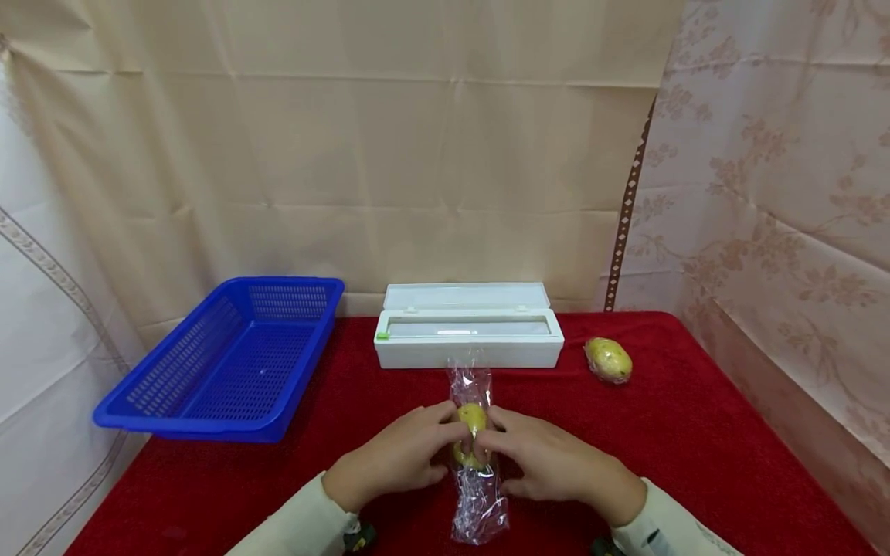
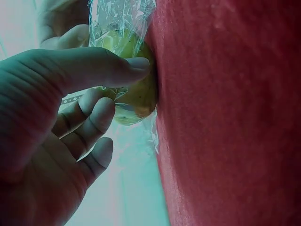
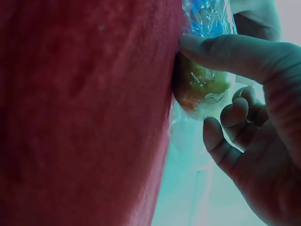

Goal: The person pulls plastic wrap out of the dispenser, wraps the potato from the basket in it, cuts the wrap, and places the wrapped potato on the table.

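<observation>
On the red cloth in the head view, a yellow potato (image 1: 473, 415) lies in a long strip of clear cling film (image 1: 480, 506) that runs out toward me and away. My left hand (image 1: 409, 449) grips it from the left, thumb (image 2: 108, 68) along its side in the left wrist view and fingers curled over the top. From the right my right hand (image 1: 552, 459) holds it likewise, its thumb (image 3: 225, 52) against the potato in the right wrist view. The fingertips of both hands come close together over the potato and hide part of it.
Behind the film stands a white cling film dispenser box (image 1: 469, 354) with its lid raised. A second potato (image 1: 609, 360), wrapped in film, lies at the right. A blue plastic basket (image 1: 278, 428) stands at the left. Beige curtains (image 1: 417, 154) hang behind the table.
</observation>
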{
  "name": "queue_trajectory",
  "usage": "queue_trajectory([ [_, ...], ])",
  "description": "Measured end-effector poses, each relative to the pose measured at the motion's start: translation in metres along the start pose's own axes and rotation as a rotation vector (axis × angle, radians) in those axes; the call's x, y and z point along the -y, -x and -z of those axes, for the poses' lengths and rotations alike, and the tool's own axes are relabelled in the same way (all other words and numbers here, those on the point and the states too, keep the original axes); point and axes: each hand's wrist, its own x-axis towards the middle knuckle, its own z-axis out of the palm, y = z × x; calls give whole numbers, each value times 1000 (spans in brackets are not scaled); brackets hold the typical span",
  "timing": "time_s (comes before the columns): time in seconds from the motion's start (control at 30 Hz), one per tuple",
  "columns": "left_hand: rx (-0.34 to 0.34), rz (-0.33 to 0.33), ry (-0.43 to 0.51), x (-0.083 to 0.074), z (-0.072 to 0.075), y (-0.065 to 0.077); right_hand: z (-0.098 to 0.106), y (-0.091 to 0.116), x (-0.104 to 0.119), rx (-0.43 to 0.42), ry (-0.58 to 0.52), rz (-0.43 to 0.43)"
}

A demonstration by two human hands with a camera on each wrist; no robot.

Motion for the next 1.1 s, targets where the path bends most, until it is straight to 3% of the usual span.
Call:
queue_trajectory([
  [0.23,10,6,32,0,-1,0,-1,0,0,-16,20,59],
  [0.6,-26,-31,-81,-4,-1,0,8,1,-4,-133,-2,160],
  [0.87,-83,-78,-131,-8,-4,0,7,-1,-5,-107,-151,60],
  [1.1,-145,-112,-140,-8,-5,0,5,-2,-6,-175,-280,-29],
])
